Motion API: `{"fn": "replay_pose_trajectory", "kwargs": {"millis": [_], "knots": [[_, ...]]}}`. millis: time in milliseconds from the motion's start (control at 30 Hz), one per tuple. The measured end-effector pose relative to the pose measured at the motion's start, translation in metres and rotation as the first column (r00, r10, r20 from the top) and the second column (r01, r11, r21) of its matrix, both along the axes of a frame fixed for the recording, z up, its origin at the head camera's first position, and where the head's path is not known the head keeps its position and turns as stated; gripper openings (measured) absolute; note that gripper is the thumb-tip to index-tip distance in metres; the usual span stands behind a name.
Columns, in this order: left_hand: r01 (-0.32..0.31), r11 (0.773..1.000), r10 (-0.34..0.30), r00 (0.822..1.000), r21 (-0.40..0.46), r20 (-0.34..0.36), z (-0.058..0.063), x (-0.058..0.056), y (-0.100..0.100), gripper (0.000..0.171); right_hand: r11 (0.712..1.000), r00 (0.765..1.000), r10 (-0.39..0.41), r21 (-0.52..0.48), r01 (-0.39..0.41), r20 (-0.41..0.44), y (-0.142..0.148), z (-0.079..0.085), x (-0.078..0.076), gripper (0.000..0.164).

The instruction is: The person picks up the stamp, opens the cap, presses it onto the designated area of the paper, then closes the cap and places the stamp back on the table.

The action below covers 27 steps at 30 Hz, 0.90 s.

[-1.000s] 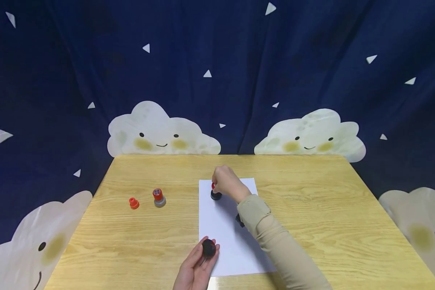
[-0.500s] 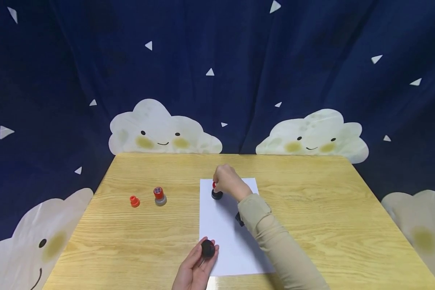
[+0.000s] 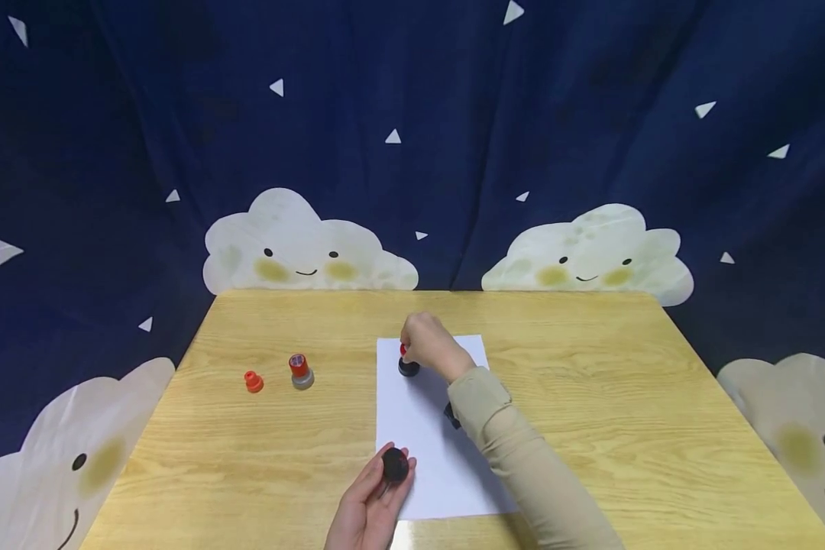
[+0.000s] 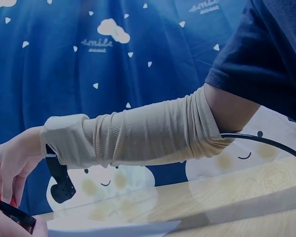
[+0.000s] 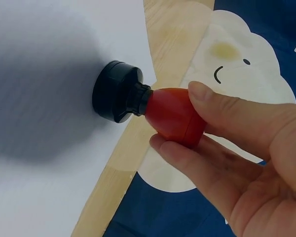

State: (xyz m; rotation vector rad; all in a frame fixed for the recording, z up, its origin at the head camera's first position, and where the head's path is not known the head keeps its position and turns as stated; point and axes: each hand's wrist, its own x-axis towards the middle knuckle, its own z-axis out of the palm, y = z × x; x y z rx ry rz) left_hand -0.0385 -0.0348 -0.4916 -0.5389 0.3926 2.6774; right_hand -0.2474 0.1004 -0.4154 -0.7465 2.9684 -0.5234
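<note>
Near the far left corner of a white sheet of paper [image 3: 419, 458], my right hand [image 3: 431, 345] holds a stamp [image 3: 409, 367] by its red handle. In the right wrist view, thumb and fingers pinch the handle of the stamp [image 5: 175, 116], and its round black base meets the paper. My left hand [image 3: 371, 496] grips a round black disc [image 3: 395, 464], perhaps a cap, over the near edge of the sheet. Only the rim of the black disc [image 4: 17, 213] shows in the left wrist view. The stamp's underside is hidden.
To the left on the wooden table [image 3: 282, 458] stand a small red stepped piece [image 3: 253, 381] and a red and grey cylinder [image 3: 300, 372] with a patterned top. A patterned blue curtain [image 3: 440, 153] hangs behind. The right sleeve [image 3: 529, 443] crosses the paper.
</note>
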Motion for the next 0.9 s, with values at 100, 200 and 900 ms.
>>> {"fn": "replay_pose_trajectory", "kwargs": {"millis": [100,200,900], "knots": [[-0.002,1.0,0.002,1.0,0.002,0.007,0.001,-0.001,0.001,0.072,1.0,1.0,-0.007,0.003,0.007,0.019,0.0,0.0,0.0,0.028],[-0.005,1.0,0.005,1.0,0.003,0.006,0.002,-0.002,0.002,0.071,1.0,0.999,-0.006,-0.001,0.006,0.031,0.0,0.0,0.001,0.026],[-0.006,1.0,0.006,1.0,0.013,-0.003,0.0,-0.002,0.002,0.071,0.998,0.998,-0.058,-0.012,0.059,0.028,0.003,0.018,0.011,0.018]]}}
